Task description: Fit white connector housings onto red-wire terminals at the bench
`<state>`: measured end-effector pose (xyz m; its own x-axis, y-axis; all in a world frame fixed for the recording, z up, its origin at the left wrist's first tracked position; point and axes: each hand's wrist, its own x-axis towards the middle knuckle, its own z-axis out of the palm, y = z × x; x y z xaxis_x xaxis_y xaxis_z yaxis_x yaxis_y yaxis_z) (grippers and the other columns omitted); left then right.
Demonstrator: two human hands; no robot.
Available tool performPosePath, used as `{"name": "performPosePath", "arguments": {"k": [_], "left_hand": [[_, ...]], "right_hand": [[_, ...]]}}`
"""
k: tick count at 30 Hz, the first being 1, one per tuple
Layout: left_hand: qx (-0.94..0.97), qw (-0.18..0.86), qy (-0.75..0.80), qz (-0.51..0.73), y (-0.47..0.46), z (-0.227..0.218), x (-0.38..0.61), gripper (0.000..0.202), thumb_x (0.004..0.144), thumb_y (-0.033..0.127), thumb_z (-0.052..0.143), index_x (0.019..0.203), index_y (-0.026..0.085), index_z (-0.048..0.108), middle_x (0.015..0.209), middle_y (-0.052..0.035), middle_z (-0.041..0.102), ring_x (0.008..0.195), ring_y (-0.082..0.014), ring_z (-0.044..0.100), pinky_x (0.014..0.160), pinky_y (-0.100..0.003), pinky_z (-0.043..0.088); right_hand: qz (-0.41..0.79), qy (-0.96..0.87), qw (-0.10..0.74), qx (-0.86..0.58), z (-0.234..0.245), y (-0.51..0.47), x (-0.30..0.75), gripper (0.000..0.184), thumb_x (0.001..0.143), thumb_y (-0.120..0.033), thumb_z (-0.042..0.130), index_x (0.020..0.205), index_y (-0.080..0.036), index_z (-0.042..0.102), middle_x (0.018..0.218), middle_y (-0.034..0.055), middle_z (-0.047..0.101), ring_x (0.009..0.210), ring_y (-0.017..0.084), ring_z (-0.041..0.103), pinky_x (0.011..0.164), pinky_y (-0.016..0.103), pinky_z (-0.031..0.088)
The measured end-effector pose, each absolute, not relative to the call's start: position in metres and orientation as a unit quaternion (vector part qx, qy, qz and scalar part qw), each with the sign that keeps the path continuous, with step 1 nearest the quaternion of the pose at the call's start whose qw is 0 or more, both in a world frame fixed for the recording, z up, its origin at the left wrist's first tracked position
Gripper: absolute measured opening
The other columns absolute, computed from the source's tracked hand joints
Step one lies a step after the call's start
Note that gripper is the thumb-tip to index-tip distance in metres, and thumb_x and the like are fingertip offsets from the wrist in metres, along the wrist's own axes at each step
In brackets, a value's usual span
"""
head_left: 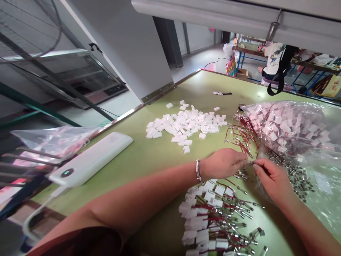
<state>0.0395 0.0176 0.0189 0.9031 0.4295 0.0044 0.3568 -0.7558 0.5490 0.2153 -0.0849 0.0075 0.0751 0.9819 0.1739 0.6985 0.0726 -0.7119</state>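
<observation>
My left hand [223, 163], a bracelet on its wrist, is closed in a pinch over the green table [149, 156]. My right hand [269, 175] pinches toward it, and a thin metal-tipped wire piece [251, 162] sits between the two sets of fingertips. Below my hands lies a heap of finished pieces [215, 217]: white connectors on red wires with metal ends. Loose red wires [241, 137] lie just beyond my hands.
A pile of white plastic connectors [185, 125] lies mid-table. A clear bag of white parts [290, 128] sits at the right, small metal parts [293, 170] spilled by it. A white power bank [92, 158] rests near the left edge. Another person sits at a far table [274, 57].
</observation>
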Motion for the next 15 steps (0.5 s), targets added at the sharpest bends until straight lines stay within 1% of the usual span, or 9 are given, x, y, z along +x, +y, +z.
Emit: {"name": "performPosePath", "arguments": {"k": [2, 4, 6, 7, 9, 11, 13, 15], "left_hand": [[0.95, 0.231, 0.202, 0.053, 0.017, 0.017, 0.039, 0.025, 0.093, 0.024, 0.036, 0.079, 0.019, 0.056, 0.071, -0.001, 0.059, 0.062, -0.0124, 0.049, 0.056, -0.027, 0.035], [0.968, 0.175, 0.175, 0.039, 0.016, 0.016, 0.039, 0.016, 0.087, 0.017, 0.042, 0.082, 0.02, 0.058, 0.071, -0.0013, 0.059, 0.062, -0.0136, 0.049, 0.055, -0.029, 0.033], [0.979, 0.139, 0.145, 0.024, 0.016, 0.016, 0.04, 0.016, 0.083, 0.014, 0.045, 0.085, 0.021, 0.059, 0.072, -0.0018, 0.06, 0.063, -0.0147, 0.05, 0.054, -0.03, 0.032], [0.982, 0.131, 0.137, 0.019, 0.017, 0.018, 0.04, 0.016, 0.084, 0.014, 0.045, 0.086, 0.021, 0.059, 0.073, -0.0022, 0.061, 0.064, -0.0151, 0.051, 0.055, -0.03, 0.033], [0.981, 0.14, 0.134, 0.021, 0.023, 0.023, 0.039, 0.017, 0.09, 0.018, 0.044, 0.087, 0.02, 0.061, 0.078, -0.0033, 0.063, 0.069, -0.016, 0.054, 0.059, -0.03, 0.037], [0.974, 0.183, 0.125, 0.041, 0.033, 0.03, 0.036, 0.019, 0.095, 0.027, 0.045, 0.092, 0.02, 0.062, 0.088, -0.0045, 0.066, 0.081, -0.0167, 0.057, 0.069, -0.029, 0.042], [0.963, 0.234, 0.121, 0.059, 0.045, 0.035, 0.029, 0.022, 0.094, 0.037, 0.05, 0.103, 0.02, 0.062, 0.102, -0.0057, 0.066, 0.092, -0.0172, 0.058, 0.081, -0.028, 0.043], [0.956, 0.249, 0.15, 0.048, 0.055, 0.039, 0.021, 0.029, 0.09, 0.038, 0.058, 0.111, 0.018, 0.06, 0.108, -0.0075, 0.065, 0.097, -0.0183, 0.058, 0.086, -0.029, 0.043]], "right_hand": [[0.222, -0.654, 0.318, -0.649, 0.012, -0.085, 0.216, 0.022, 0.085, -0.035, 0.05, 0.075, -0.022, 0.065, 0.059, -0.0009, 0.062, 0.054, 0.013, 0.054, 0.053, 0.025, 0.041], [0.255, -0.644, 0.301, -0.655, 0.016, -0.086, 0.213, 0.023, 0.083, -0.035, 0.051, 0.069, -0.021, 0.063, 0.056, -0.0019, 0.061, 0.052, 0.013, 0.053, 0.051, 0.025, 0.04], [0.286, -0.625, 0.299, -0.662, 0.018, -0.087, 0.21, 0.026, 0.082, -0.036, 0.05, 0.062, -0.021, 0.059, 0.053, -0.0023, 0.059, 0.051, 0.012, 0.052, 0.05, 0.024, 0.039], [0.293, -0.616, 0.304, -0.665, 0.019, -0.087, 0.208, 0.028, 0.082, -0.036, 0.05, 0.061, -0.021, 0.058, 0.053, -0.0021, 0.059, 0.051, 0.012, 0.053, 0.051, 0.024, 0.04], [0.29, -0.609, 0.314, -0.668, 0.017, -0.085, 0.207, 0.028, 0.083, -0.038, 0.049, 0.063, -0.021, 0.059, 0.055, -0.0013, 0.06, 0.054, 0.013, 0.054, 0.053, 0.025, 0.042], [0.256, -0.62, 0.309, -0.674, 0.013, -0.083, 0.21, 0.027, 0.085, -0.04, 0.048, 0.072, -0.021, 0.064, 0.06, -0.0003, 0.064, 0.056, 0.015, 0.057, 0.055, 0.027, 0.043], [0.192, -0.645, 0.292, -0.68, 0.007, -0.081, 0.218, 0.026, 0.085, -0.04, 0.049, 0.081, -0.022, 0.067, 0.069, 0.0019, 0.069, 0.062, 0.017, 0.061, 0.06, 0.03, 0.045], [0.128, -0.666, 0.278, -0.68, 0.002, -0.08, 0.228, 0.025, 0.085, -0.039, 0.05, 0.087, -0.023, 0.069, 0.082, 0.0048, 0.073, 0.072, 0.021, 0.066, 0.068, 0.033, 0.048]]}}
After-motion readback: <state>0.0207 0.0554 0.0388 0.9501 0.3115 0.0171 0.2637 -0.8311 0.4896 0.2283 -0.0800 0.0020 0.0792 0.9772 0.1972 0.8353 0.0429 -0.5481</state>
